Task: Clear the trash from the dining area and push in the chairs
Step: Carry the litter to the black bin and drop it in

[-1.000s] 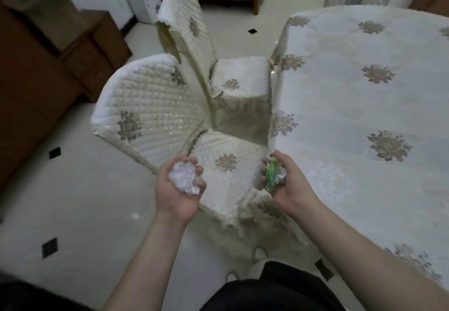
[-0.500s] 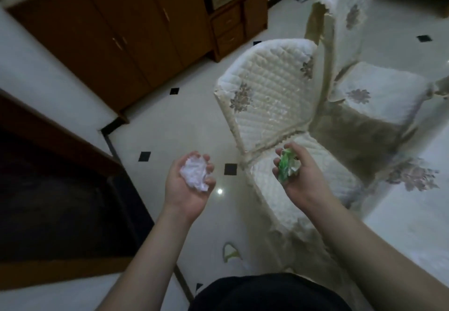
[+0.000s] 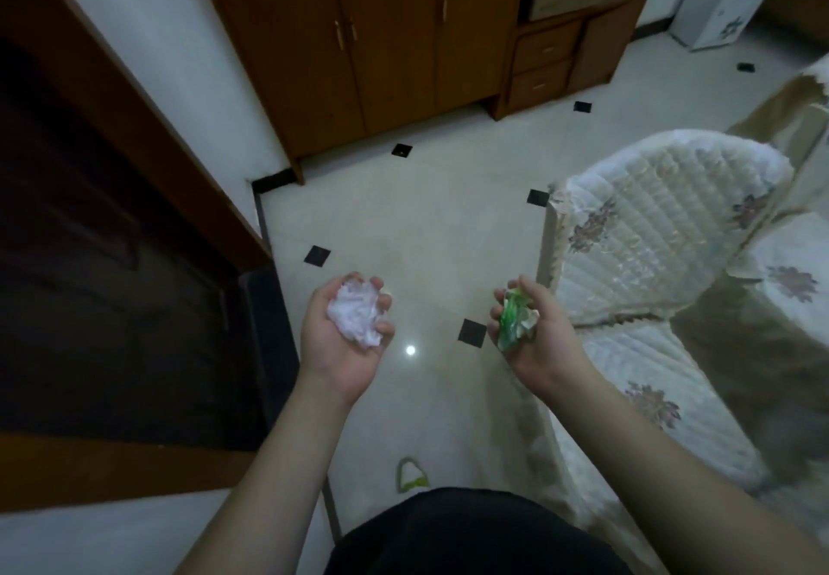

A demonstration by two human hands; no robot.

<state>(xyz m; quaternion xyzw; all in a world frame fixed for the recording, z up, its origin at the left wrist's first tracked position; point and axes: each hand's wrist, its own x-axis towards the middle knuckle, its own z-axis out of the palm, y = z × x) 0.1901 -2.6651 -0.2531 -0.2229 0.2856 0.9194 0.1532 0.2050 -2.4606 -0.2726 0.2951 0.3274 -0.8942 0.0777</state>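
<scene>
A scrunched white paper ball [image 3: 356, 316] sits in the left hand [image 3: 343, 341], fingers curled round it, and a crumpled green wrapper [image 3: 516, 321] is gripped in the right hand [image 3: 536, 336], both above the pale floor [image 3: 403, 224], beside a covered chair [image 3: 664, 233].

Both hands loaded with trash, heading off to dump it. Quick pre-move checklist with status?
1. Left hand grip on the white crumpled paper: ok, fingers curled round it.
2. Right hand grip on the green wrapper: ok, pinched between thumb and fingers.
3. Trash bin located: not ok, none in view.
4. Floor ahead free of obstacles: ok, bare tile up to the wooden cabinet.
5. Near chair pushed in: cannot tell, table out of view.
6. Green-edged thing by the feet: cannot tell what it is.
</scene>
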